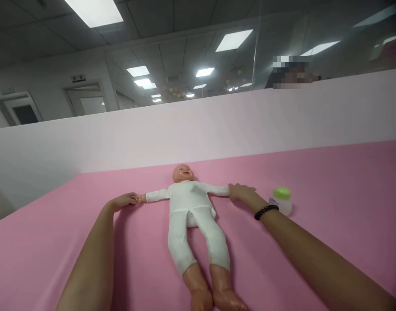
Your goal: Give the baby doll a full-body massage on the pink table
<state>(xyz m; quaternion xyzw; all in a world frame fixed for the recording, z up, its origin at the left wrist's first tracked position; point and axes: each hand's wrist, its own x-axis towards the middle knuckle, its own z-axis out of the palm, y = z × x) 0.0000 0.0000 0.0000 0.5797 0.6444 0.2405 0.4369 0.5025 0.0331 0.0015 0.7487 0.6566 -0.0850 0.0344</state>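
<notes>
A baby doll (191, 207) in a white suit lies on its back on the pink sheet (330, 181), arms stretched out to both sides, bare feet toward me. My left hand (125, 201) is closed on the doll's small hand at the left. My right hand (241, 192), with a black bead bracelet on the wrist, covers and grips the end of the doll's other arm.
A small clear baby bottle with a green cap (282, 199) lies on the sheet just right of my right wrist. A white partition wall (198, 125) runs behind the sheet. Beyond it a person is partly visible at the upper right.
</notes>
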